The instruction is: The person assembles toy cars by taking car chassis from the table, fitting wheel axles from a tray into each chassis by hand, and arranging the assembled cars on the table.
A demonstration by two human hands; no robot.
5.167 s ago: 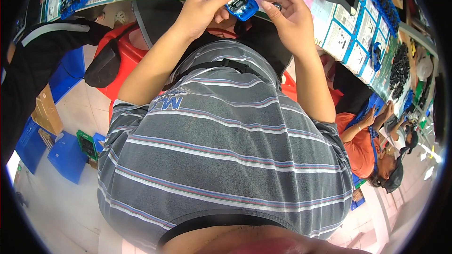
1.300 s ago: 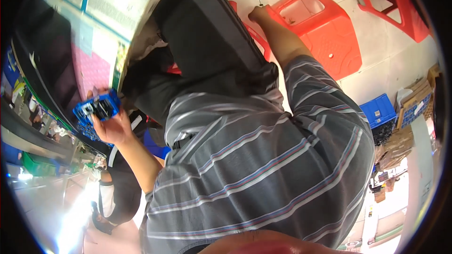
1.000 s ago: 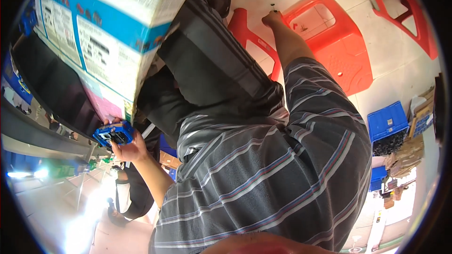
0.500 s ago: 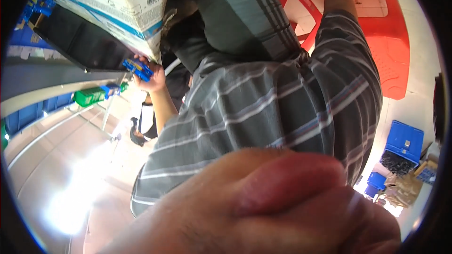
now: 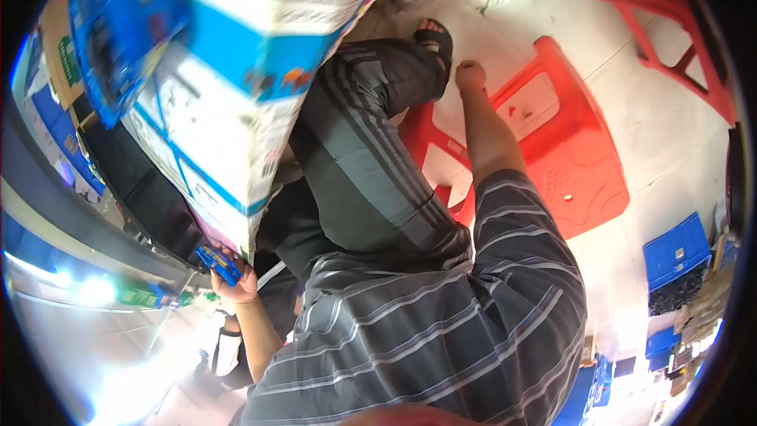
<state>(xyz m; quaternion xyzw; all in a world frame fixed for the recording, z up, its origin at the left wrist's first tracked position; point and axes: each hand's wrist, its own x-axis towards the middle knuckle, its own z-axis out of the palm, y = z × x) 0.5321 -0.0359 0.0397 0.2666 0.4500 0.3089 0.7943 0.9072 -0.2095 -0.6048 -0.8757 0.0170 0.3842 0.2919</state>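
My left hand [image 5: 239,287] is closed round a small blue item with yellow marks [image 5: 221,266], whose exact kind I cannot make out. It is beside the lower end of a white and blue cardboard box [image 5: 213,122] and a black panel-like thing [image 5: 142,181]. My right arm reaches out over a red plastic stool [image 5: 579,170]. At its end my right hand [image 5: 471,76] looks curled into a fist near the stool's edge; anything inside it is hidden.
A shiny blue package [image 5: 130,28], blurred, is at the box's upper end. A second red stool [image 5: 670,24] stands at the upper right. My sandalled foot [image 5: 434,41] is on the pale tiled floor. Blue bins [image 5: 676,252] with dark contents and cardboard are at the right.
The view has shifted, so the box, stool and both arms appear lower, and more floor shows. My right hand has come fully into view. My left hand still holds the blue item.
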